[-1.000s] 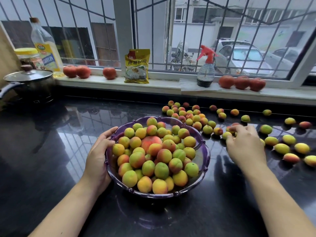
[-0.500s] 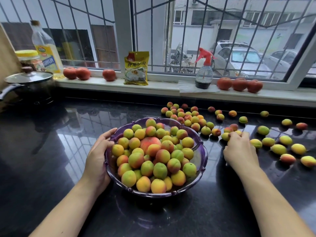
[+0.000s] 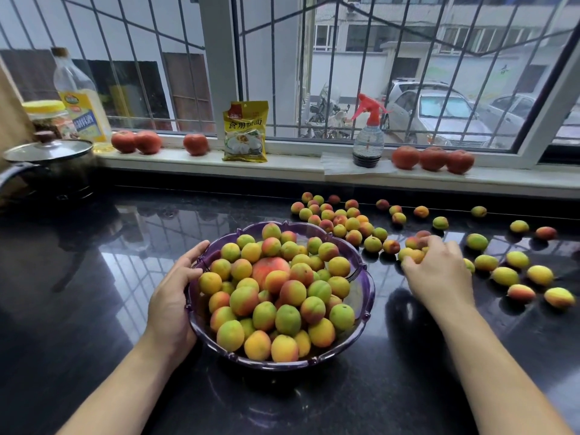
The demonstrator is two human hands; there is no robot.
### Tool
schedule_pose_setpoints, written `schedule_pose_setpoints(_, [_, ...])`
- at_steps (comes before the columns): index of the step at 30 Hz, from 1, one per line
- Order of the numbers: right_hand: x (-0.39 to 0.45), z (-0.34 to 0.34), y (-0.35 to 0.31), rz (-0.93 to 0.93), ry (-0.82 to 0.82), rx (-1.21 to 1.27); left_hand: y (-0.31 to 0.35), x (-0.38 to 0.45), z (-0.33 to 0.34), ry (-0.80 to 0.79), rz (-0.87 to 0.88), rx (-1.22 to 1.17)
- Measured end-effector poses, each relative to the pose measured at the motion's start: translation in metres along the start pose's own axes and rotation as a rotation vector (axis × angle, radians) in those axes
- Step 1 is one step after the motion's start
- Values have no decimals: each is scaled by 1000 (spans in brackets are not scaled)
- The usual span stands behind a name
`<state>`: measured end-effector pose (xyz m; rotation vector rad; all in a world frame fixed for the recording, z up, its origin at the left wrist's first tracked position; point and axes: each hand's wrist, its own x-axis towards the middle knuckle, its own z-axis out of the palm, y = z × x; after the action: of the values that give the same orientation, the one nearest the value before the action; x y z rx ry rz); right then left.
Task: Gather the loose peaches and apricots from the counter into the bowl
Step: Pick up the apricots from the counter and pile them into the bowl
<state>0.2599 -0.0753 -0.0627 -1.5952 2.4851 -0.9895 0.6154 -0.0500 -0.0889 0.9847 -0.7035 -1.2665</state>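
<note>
Apricots (image 3: 411, 254) being scooped, bowl (image 3: 365, 288) braced

Loose fruit scattered on black counter (image 3: 94, 277) right of bowl and behind it; bowl already heaped. Right hand (image 3: 439, 271) over small cluster just beside bowl, fingers curled round a few apricots. Left hand (image 3: 175, 296) on bowl's left rim, fingers curved against wall. Advice: close grip fully before lifting, carry low over rim, set onto pile gently, avoid roll-off from heap.

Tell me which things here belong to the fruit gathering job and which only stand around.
Job: purple bowl, loose apricots on the counter, left hand, right hand.

Standing around: tomatoes, spray bottle, yellow packet, oil bottle, lidded pot.
</note>
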Motion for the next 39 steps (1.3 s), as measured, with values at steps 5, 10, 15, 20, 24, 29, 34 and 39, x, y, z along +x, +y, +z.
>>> schedule_pose_setpoints(5, [-1,-5,-10,-119,-51,517,12,12,5,-8,-89,45])
schedule_pose_setpoints(10, [-19,-31,-28,-232,-446,808,21,43,9,-96,-175,87])
schedule_pose_setpoints(15, [-37,-44,-39,-512,-686,637,27,78,16,-187,-220,60])
schedule_pose_setpoints(20, [-53,-37,-51,-750,-661,320,17,88,10,-231,-195,-39])
schedule_pose_setpoints(24, [-58,-34,-56,-786,-627,248,13,90,9,-249,-213,-70])
schedule_pose_setpoints(29, [-60,-35,-57,-806,-628,232,13,87,11,-264,-199,-67])
schedule_pose_setpoints(34, [-60,-34,-58,-788,-626,256,14,86,11,-235,-204,-54])
schedule_pose_setpoints(39, [-33,-24,-44,-391,-138,503,13,84,9,-227,-180,-55])
